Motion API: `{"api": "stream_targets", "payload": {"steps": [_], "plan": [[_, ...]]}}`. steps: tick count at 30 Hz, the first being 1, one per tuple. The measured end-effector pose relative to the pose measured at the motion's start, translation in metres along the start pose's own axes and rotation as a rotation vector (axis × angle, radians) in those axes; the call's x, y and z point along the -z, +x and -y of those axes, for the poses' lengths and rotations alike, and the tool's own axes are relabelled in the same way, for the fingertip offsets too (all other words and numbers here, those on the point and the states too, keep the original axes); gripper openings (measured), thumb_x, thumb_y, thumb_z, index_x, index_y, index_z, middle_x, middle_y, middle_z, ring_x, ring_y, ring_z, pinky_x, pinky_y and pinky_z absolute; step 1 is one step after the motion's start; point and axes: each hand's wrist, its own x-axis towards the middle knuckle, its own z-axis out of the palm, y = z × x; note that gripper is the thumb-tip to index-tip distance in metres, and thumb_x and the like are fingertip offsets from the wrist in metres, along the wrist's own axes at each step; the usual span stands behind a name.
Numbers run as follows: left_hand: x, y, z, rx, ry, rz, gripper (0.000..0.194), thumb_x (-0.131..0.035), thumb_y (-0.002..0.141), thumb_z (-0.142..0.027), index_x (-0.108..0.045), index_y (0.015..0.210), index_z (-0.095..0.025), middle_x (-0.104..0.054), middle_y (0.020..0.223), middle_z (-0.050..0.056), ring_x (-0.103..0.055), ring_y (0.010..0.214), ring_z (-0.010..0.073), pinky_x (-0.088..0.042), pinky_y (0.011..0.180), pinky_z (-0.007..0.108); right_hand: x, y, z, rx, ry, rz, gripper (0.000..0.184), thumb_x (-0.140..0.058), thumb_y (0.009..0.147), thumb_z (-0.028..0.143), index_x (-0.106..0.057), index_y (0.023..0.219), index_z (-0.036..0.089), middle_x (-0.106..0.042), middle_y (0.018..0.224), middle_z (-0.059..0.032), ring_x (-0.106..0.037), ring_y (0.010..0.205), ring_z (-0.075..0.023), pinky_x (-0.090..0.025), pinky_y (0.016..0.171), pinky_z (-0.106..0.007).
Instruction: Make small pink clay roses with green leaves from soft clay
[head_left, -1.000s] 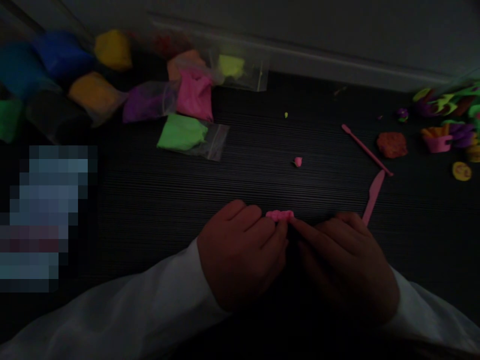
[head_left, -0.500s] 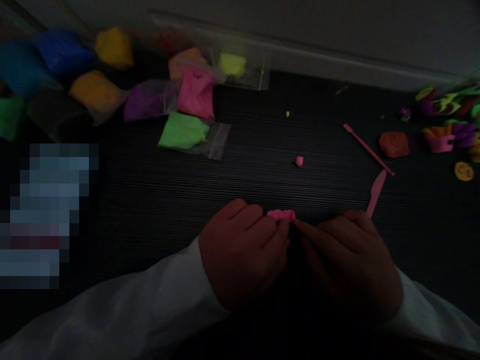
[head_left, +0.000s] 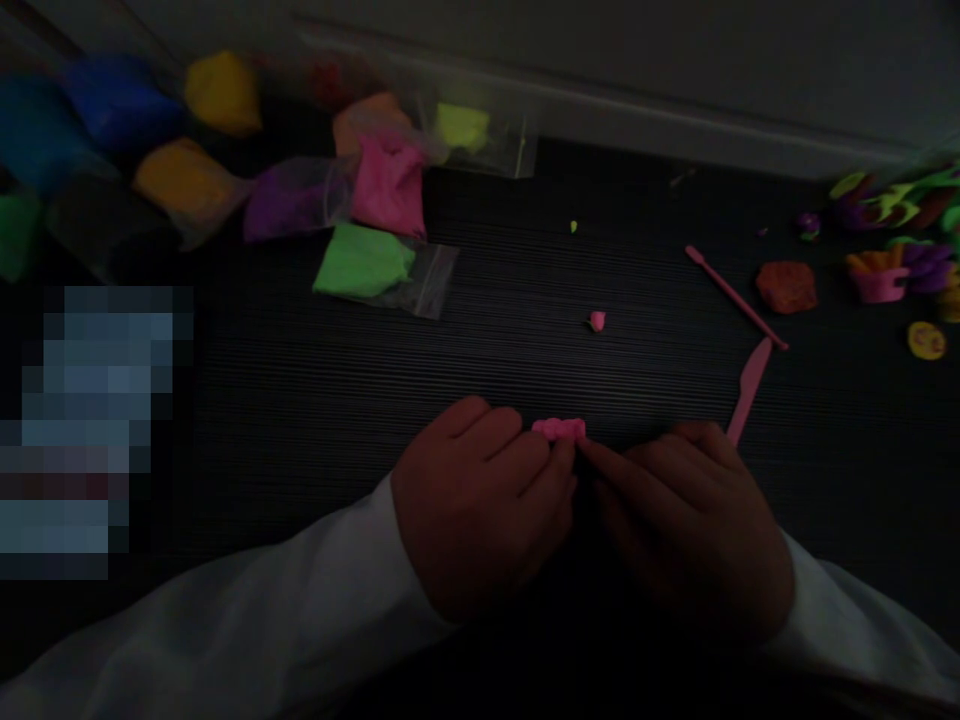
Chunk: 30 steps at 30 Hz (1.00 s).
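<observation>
A: Though the light is very dim, what do the two hands have between them?

B: A small pink clay piece (head_left: 559,430). The left hand (head_left: 480,505) is curled, its fingertips pinching the piece from the left. The right hand (head_left: 694,530) meets it from the right, with a finger stretched out to touch the clay. Both hands grip that same lump, low over the dark table (head_left: 300,400), near the middle of the near edge.

A: Is anything lying close to the hands?

B: A pink plastic knife (head_left: 746,390) lies just beside the right hand, on its far right side, running away from the person. Beyond it a thin pink stick tool (head_left: 735,298) lies slanted, its near end just beside the knife's tip. A tiny pink crumb (head_left: 597,320) sits on the table farther out than the held piece, apart from it.

A: And the bright shapes at the far left?

B: Those are clear bags of clay. A green bag (head_left: 371,265) lies nearest the middle, a pink bag (head_left: 390,190) just behind it, and a purple bag (head_left: 289,205) to the left of that. An orange bag (head_left: 184,185), a yellow bag (head_left: 221,95) and a blue bag (head_left: 112,100) sit farther left.

A: What is at the far right?

B: An orange-red lump (head_left: 786,287) lies on the table, and past it a cluster of small multicoloured clay shapes (head_left: 900,240) that I cannot make out in detail.
</observation>
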Motion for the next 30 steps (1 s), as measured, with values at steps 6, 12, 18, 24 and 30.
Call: {"api": "stream_targets", "payload": {"steps": [6, 12, 18, 24, 30], "plan": [[0.0018, -0.0002, 0.0001, 0.005, 0.003, 0.017, 0.022, -0.049, 0.074, -0.025, -0.061, 0.088, -0.013, -0.057, 0.066, 0.003, -0.044, 0.058, 0.0142, -0.033, 0.052, 0.033, -0.0003, -0.0001, 0.0003, 0.007, -0.010, -0.018, 0.031, -0.047, 0.076, 0.024, -0.054, 0.104, 0.014, -0.058, 0.066, -0.0013, -0.048, 0.062, -0.0144, -0.034, 0.066, -0.038], [0.0006, -0.0005, 0.0003, 0.010, 0.018, 0.026, 0.023, -0.049, 0.074, -0.026, -0.061, 0.088, -0.013, -0.056, 0.064, 0.003, -0.044, 0.058, 0.0144, -0.032, 0.052, 0.033, -0.0001, 0.0003, 0.0009, 0.012, -0.005, -0.001, 0.032, -0.047, 0.076, 0.023, -0.053, 0.105, 0.014, -0.058, 0.067, -0.0017, -0.048, 0.062, -0.0147, -0.034, 0.066, -0.039], [0.0001, -0.0006, 0.0007, -0.002, 0.015, 0.016, 0.023, -0.049, 0.074, -0.026, -0.061, 0.088, -0.013, -0.056, 0.065, 0.003, -0.043, 0.058, 0.0142, -0.032, 0.052, 0.033, -0.0001, 0.0009, 0.0015, 0.012, 0.005, -0.005, 0.031, -0.047, 0.076, 0.022, -0.053, 0.106, 0.014, -0.058, 0.068, -0.0018, -0.048, 0.062, -0.0143, -0.034, 0.067, -0.038], [0.0013, -0.0012, 0.0014, 0.002, 0.020, 0.020, 0.023, -0.048, 0.074, -0.025, -0.060, 0.090, -0.013, -0.056, 0.065, 0.003, -0.045, 0.059, 0.0142, -0.034, 0.053, 0.032, 0.0023, -0.0003, -0.0008, 0.017, 0.023, -0.030, 0.031, -0.048, 0.075, 0.023, -0.054, 0.105, 0.015, -0.058, 0.067, -0.0015, -0.048, 0.061, -0.0132, -0.034, 0.067, -0.036], [0.0013, -0.0004, 0.0008, 0.007, 0.031, 0.036, 0.024, -0.047, 0.075, -0.026, -0.059, 0.093, -0.014, -0.057, 0.066, 0.003, -0.045, 0.059, 0.0139, -0.034, 0.053, 0.032, 0.0028, 0.0003, -0.0027, -0.036, -0.022, -0.034, 0.028, -0.048, 0.074, 0.022, -0.057, 0.100, 0.015, -0.058, 0.066, -0.0014, -0.049, 0.060, -0.0126, -0.033, 0.066, -0.035]]}}
